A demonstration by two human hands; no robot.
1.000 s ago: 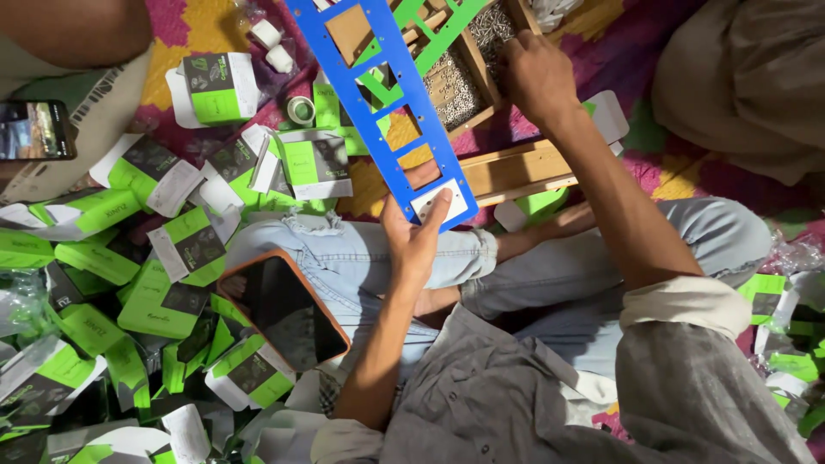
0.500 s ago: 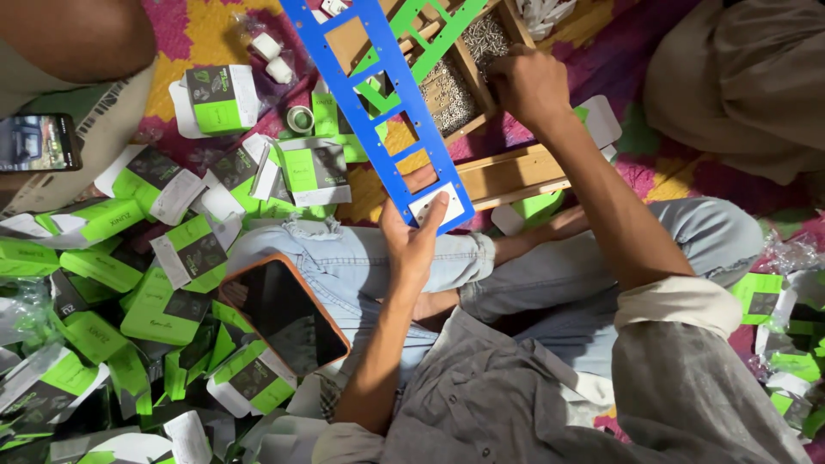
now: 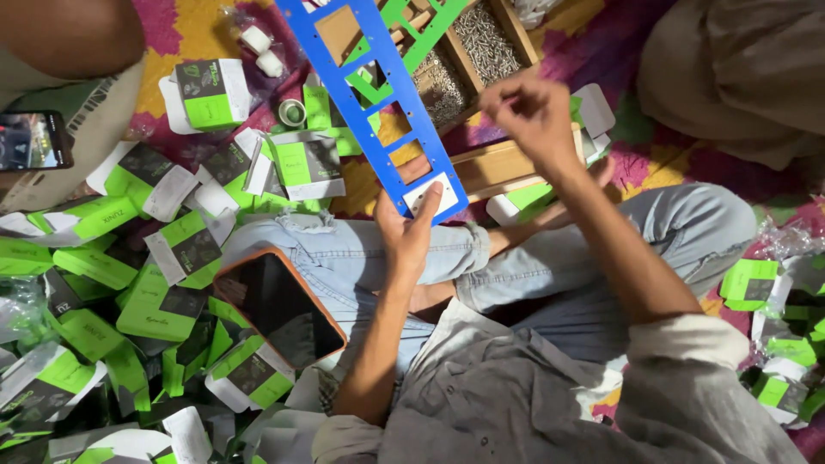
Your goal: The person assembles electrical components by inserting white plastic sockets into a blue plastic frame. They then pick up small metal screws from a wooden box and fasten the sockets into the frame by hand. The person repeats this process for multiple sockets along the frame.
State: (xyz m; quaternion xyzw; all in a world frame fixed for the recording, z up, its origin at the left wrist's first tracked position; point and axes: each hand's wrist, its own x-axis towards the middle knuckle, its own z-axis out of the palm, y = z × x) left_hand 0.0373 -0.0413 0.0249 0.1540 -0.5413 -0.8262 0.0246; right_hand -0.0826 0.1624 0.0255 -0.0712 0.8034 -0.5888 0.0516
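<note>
here, left hand point(image 3: 408, 236) fingers holding blue frame point(image 3: 378, 94), green-black boxes point(image 3: 210, 94) left, right hand point(image 3: 528, 107) pinched

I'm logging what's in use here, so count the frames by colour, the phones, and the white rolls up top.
Blue frame, held by the left hand: 1
Green frame: 1
Phones, one on the lap, one at the left edge: 2
White rolls: 2
Total: 6

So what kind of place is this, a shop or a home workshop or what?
Most likely an informal floor workshop for assembling and packing small hardware. The person sits cross-legged on a patterned mat, the left hand holding a blue slotted frame, beside a wooden tray of screws and heaps of green-and-white cartons.
</note>
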